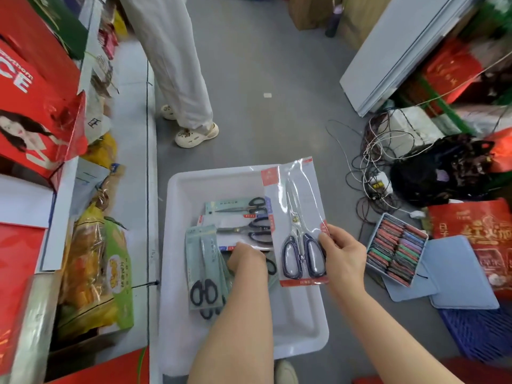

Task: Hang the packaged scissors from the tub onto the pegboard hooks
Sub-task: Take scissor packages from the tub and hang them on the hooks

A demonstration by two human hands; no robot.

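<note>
A white plastic tub [299,322] sits on the grey floor below me. Several packaged scissors lie in it: a green-carded pack [203,261] at the left with black handles, and others [243,220] stacked toward the far side. My right hand [342,253] holds up a clear-and-red pack of blue-handled scissors [297,220] by its lower right edge, above the tub's right side. My left hand [246,259] reaches down into the tub among the packs, its fingers hidden beneath them. No pegboard or hooks are in view.
Another person's legs [177,67] stand on the floor beyond the tub. Shelving with red boxes and snack bags [94,273] runs along the left. Tangled cables [374,167], a black bag, a tray of coloured items [396,250] and a blue crate lie to the right.
</note>
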